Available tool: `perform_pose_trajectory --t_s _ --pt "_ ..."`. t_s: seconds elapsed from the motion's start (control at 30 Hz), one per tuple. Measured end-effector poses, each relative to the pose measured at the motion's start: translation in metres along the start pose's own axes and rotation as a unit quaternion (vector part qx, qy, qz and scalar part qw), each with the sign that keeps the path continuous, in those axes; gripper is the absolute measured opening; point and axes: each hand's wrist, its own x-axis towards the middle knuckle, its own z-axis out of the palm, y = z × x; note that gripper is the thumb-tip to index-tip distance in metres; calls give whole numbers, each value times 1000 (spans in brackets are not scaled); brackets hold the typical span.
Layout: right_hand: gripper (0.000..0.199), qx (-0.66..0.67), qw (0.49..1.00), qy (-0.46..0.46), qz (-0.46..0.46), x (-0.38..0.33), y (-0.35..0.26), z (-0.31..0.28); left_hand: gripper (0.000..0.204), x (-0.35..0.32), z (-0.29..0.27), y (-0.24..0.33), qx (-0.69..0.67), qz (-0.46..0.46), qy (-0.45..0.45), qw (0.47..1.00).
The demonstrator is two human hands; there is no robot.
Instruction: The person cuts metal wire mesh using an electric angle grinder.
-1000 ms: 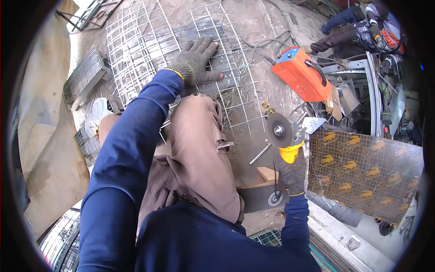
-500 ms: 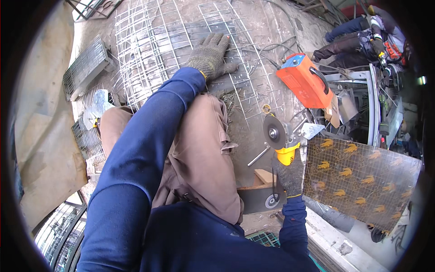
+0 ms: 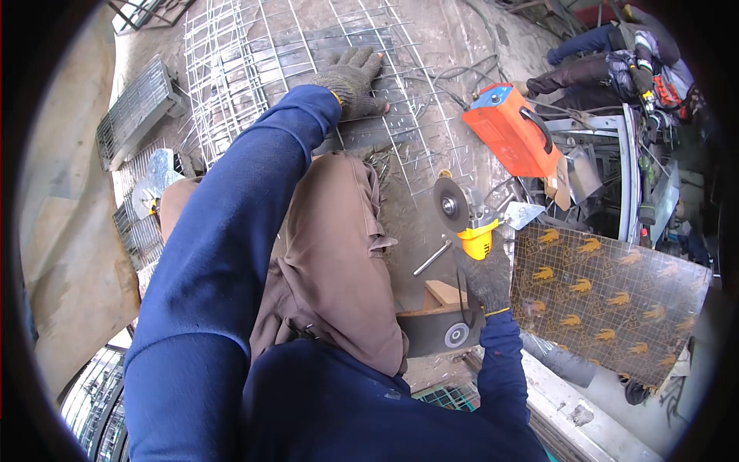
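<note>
My left hand, in a grey knit glove, lies with its fingers spread on a welded wire mesh panel over a dark flat sheet. Bare fingertips poke out of the glove. Down on the right, my right hand, gloved too, is closed round the yellow body of an angle grinder. The grinder's dark disc faces left, apart from the mesh. Whether the disc spins, I cannot tell. Short cut wire ends lie scattered around the mesh's near edge.
An orange machine with a black handle and cables stands right of the mesh. A patterned board lies farther right. A metal rod is on the ground by the grinder. Another person is at the far right; a mesh-sided metal piece sits left.
The whole view has shifted slightly. My right hand has brought the grinder a little farther forward. My left hand stays on the mesh, its fingers slightly more bent.
</note>
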Motion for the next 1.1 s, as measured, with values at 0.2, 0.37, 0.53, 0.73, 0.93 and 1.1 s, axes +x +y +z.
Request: perform_pose_trajectory --t_s 0.2,0.37,0.53,0.73,0.93,1.1 --pt "62 -18 999 1 -47 10 -3 2 106 3 -8 6 -5 -10 -17 1000" --pt "64 -14 999 -20 -34 16 1 4 106 3 -13 8 -10 -18 -35 999" --pt "66 -26 999 -39 -8 18 6 6 106 2 -13 8 -10 -17 -29 999" --pt "70 -18 999 -11 -49 14 9 8 104 3 -9 5 -15 -15 -29 999" --pt "83 -25 997 -62 45 14 7 6 105 3 -6 3 -20 4 -3 1000" --pt "87 -24 999 -47 11 15 3 7 105 2 -9 4 -4 -3 -19 1000"
